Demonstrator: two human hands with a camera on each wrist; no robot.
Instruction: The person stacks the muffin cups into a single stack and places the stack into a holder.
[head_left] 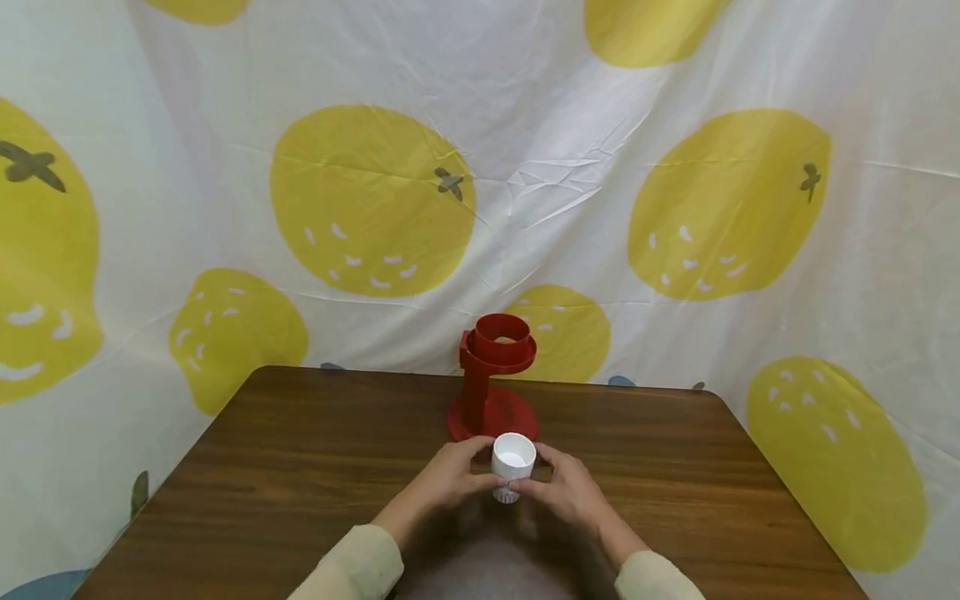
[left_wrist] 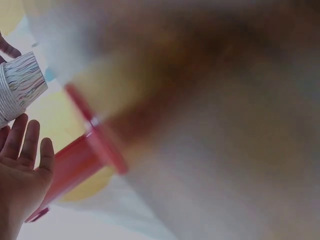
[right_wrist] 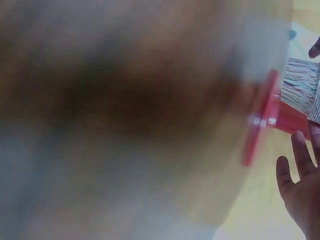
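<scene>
Both hands meet at a small white paper cup (head_left: pixel 513 467) near the mid of the wooden table (head_left: pixel 300 467), just on the near side of a red stand (head_left: pixel 491 379). Left hand (head_left: pixel 450 479) comes in from the left w/ thumb and fingertips curled onto the cup's left side; right hand (head_left: pixel 566 487) mirrors it from the right, fingers wrapped on the cup's right side, so the cup is pinched between the two. Cup is upright, open mouth up, white inside; can't tell if its base touches the tabletop or sits just above it. In the left wrist view the cup (left_wrist: pixel 17 87) shows thin multicolour stripes on its outer wall, w/ the left hand (left_wrist: pixel 20 175) below it, palm showing and fingers fairly straight there, so how tight the hold is isn't clear from that angle. Right wrist view shows the same striped cup (right_wrist: pixel 302 92) at the right edge and the right hand (right_wrist: pixel 302 190) under it, fingers extended toward it. Stand has a round base, an upright post and a ring-shaped top, and sits toward the far edge of the table, apart from the cup but close. Behind and around the table hangs a white cloth w/ big yellow lemon prints (head_left: pixel 371 200). Pale sleeves (head_left: pixel 352 567) cover both forearms at the near edge.
</scene>
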